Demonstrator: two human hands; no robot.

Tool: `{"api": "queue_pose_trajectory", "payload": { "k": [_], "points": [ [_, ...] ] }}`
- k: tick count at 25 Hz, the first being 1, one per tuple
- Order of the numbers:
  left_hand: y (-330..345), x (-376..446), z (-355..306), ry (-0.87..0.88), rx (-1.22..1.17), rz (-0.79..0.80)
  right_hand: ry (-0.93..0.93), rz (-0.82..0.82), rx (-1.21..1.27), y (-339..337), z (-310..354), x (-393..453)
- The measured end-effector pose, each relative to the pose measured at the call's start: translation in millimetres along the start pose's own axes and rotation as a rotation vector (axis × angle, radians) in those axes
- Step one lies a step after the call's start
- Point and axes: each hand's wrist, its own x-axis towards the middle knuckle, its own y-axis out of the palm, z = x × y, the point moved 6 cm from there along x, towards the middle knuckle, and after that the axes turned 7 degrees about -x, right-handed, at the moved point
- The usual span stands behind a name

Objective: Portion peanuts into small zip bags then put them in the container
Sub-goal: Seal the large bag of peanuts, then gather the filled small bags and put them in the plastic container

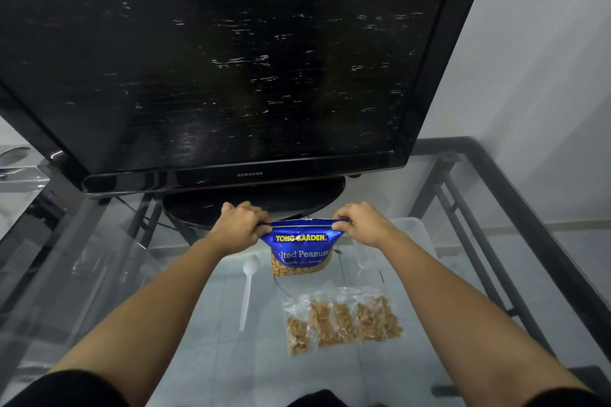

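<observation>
Both hands [302, 225] pinch the peanut bag's [299, 249] top corners; a hard tug could scatter peanuts over 4 filled zip bags [342, 319] below.

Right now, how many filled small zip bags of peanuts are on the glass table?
4, side by side in a row right of the white plastic spoon. They overlap, so another may be hidden.

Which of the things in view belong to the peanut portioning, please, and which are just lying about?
Job: blue peanut bag, pinched at its top by left hand and right hand; four filled zip bags; white spoon; clear container.
Lying about: television; glass table.
</observation>
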Motion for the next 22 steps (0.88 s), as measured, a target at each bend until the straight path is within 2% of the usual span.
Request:
{"api": "queue_pose_trajectory", "payload": {
  "k": [3,7,9,11,13,15,19,22],
  "points": [
    [1.0,-3.2,4.5,-0.023,0.009,-0.037,-0.006,-0.028,-0.04,0.4,1.8,1.9],
    [-0.9,-10.8,4.2,-0.053,0.023,-0.094,-0.027,-0.069,-0.226,1.3,11.1,0.5],
    [-5.4,-23.4,-6.6,-0.053,-0.142,-0.266,-0.059,-0.187,-0.296,-0.1,15.6,-7.0],
    [-1.6,-45.8,-22.2,0.006,-0.311,-0.467,-0.098,-0.387,-0.209,2.5,20.6,-23.5],
    [19.4,-69.8,-35.1,0.033,-0.398,-0.531,-0.174,-0.557,-0.1,20.0,25.6,-44.0],
    [55.1,-82.2,-38.8,-0.022,-0.449,-0.419,-0.184,-0.512,-0.05,54.7,25.6,-55.2],
    [122.5,-86.3,-25.7,-0.238,-0.462,-0.081,-0.079,-0.185,-0.02,125.1,17.1,-51.9],
    [137.6,-82.3,-26.9,-0.278,-0.455,-0.016,-0.024,-0.044,-0.061,149.0,14.5,-46.8]
  ]
}}
